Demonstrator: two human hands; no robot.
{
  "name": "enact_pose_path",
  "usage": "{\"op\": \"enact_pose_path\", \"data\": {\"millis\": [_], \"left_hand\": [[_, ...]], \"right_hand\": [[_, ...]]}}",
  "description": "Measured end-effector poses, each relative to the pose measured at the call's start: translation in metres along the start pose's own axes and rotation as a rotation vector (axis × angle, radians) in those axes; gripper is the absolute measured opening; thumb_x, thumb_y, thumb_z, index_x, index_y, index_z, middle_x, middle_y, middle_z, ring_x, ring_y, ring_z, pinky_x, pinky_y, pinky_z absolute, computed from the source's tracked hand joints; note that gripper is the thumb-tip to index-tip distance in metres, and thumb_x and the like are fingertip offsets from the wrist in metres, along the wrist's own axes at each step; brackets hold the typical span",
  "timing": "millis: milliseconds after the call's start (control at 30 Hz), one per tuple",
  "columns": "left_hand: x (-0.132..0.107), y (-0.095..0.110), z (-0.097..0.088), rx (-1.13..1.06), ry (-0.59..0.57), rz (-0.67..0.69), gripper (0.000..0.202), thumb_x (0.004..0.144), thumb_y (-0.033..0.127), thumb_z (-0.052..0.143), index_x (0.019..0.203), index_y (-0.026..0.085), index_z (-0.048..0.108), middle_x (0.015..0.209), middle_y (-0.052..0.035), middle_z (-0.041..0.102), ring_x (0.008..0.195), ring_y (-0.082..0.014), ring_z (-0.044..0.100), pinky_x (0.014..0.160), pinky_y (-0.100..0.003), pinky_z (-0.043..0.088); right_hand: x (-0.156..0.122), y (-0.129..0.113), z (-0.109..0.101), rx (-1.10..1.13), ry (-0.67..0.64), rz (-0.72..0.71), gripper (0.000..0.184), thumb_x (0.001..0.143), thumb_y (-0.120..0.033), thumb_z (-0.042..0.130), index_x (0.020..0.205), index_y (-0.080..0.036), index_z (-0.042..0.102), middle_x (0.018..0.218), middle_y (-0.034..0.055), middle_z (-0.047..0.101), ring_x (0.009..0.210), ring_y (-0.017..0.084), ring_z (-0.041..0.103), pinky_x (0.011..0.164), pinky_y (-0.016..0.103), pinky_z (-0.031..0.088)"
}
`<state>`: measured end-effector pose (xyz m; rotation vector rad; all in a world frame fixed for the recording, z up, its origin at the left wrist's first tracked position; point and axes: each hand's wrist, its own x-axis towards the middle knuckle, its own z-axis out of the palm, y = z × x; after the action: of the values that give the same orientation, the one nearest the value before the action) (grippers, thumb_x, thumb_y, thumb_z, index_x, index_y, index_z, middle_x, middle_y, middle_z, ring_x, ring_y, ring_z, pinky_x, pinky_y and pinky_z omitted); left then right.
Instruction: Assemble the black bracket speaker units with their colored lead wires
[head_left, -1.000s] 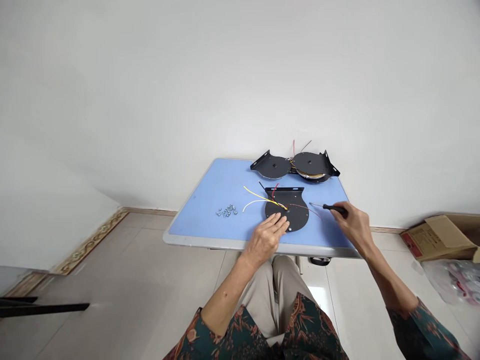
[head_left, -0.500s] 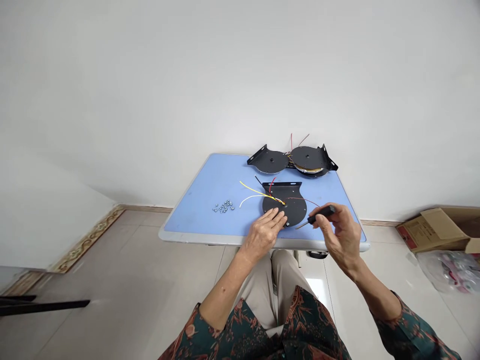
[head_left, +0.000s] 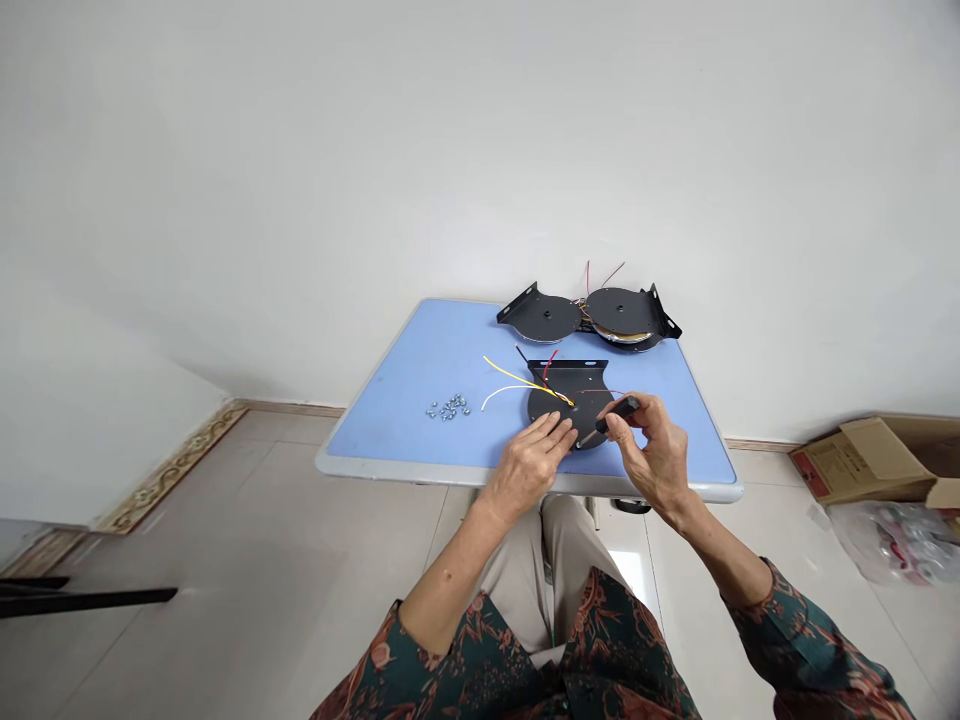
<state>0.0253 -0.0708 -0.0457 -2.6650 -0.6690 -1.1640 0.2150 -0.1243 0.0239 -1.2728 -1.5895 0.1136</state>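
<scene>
A round black metal plate with a slotted bracket flange (head_left: 559,378) lies near the front of the blue table. Yellow, white, black and red wires come out of its middle. My left hand (head_left: 531,452) rests on the plate's front left edge with fingers stretched out flat. In my right hand (head_left: 654,452) is a screwdriver (head_left: 621,408) with a black handle, tilted down to the left. Its tip meets the plate's front edge, close to my left fingertips, where a screw sits. Small silver screws (head_left: 450,407) lie in a loose pile left of the plate.
At the back of the blue table (head_left: 405,390) are more black plate assemblies (head_left: 551,318) with wires, near the white wall. An open cardboard box (head_left: 862,460) and a clear plastic bag (head_left: 896,540) stand on the floor to the right.
My right hand has moved left with the screwdriver, bringing its tip from beside the plate onto the front edge. My left hand stays on the plate.
</scene>
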Motion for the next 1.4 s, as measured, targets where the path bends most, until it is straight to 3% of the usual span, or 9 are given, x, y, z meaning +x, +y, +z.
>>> {"op": "enact_pose_path", "data": {"millis": [333, 867, 1000, 1200, 1400], "left_hand": [[-0.004, -0.001, 0.004, -0.044, -0.018, -0.024, 0.038, 0.099, 0.009, 0.049, 0.133, 0.014, 0.064, 0.128, -0.0128, 0.072, 0.133, -0.0261, 0.059, 0.109, -0.05, 0.056], [-0.006, -0.003, 0.004, -0.043, -0.054, -0.024, 0.041, 0.099, 0.008, 0.046, 0.136, 0.014, 0.061, 0.131, -0.0132, 0.07, 0.136, -0.0246, 0.057, 0.112, -0.049, 0.053], [-0.005, -0.002, 0.006, -0.041, -0.045, -0.02, 0.039, 0.099, 0.008, 0.045, 0.134, 0.014, 0.063, 0.13, -0.0129, 0.071, 0.134, -0.0246, 0.058, 0.111, -0.049, 0.055], [0.008, 0.001, -0.004, -0.167, -0.021, -0.084, 0.029, 0.097, 0.012, 0.052, 0.12, 0.015, 0.07, 0.12, -0.0132, 0.074, 0.125, -0.0268, 0.063, 0.112, -0.058, 0.052], [0.033, -0.006, -0.017, -0.557, -0.069, -0.327, 0.028, 0.097, 0.011, 0.049, 0.121, 0.016, 0.062, 0.113, -0.0111, 0.074, 0.105, -0.0203, 0.07, 0.092, -0.037, 0.062]], "right_hand": [[0.002, 0.001, 0.0, -0.049, -0.024, -0.009, 0.014, 0.099, -0.036, 0.056, 0.103, -0.022, 0.056, 0.088, 0.0055, 0.073, 0.065, 0.015, 0.068, 0.066, 0.03, 0.059], [0.021, -0.009, -0.006, -0.091, -0.258, -0.072, 0.01, 0.099, -0.032, 0.055, 0.105, -0.023, 0.055, 0.086, 0.0052, 0.074, 0.071, 0.019, 0.07, 0.066, 0.029, 0.054], [0.021, -0.012, -0.002, -0.15, -0.232, -0.104, 0.008, 0.098, -0.031, 0.055, 0.101, -0.023, 0.054, 0.08, 0.0032, 0.071, 0.064, 0.018, 0.066, 0.062, 0.027, 0.051], [0.017, -0.009, 0.003, -0.161, -0.206, -0.105, 0.009, 0.098, -0.032, 0.054, 0.101, -0.023, 0.053, 0.078, 0.0025, 0.069, 0.061, 0.017, 0.063, 0.058, 0.026, 0.047], [0.018, -0.007, 0.002, -0.141, -0.23, -0.102, 0.011, 0.1, -0.035, 0.052, 0.098, -0.024, 0.051, 0.074, 0.0017, 0.066, 0.061, 0.018, 0.061, 0.057, 0.026, 0.046]]}}
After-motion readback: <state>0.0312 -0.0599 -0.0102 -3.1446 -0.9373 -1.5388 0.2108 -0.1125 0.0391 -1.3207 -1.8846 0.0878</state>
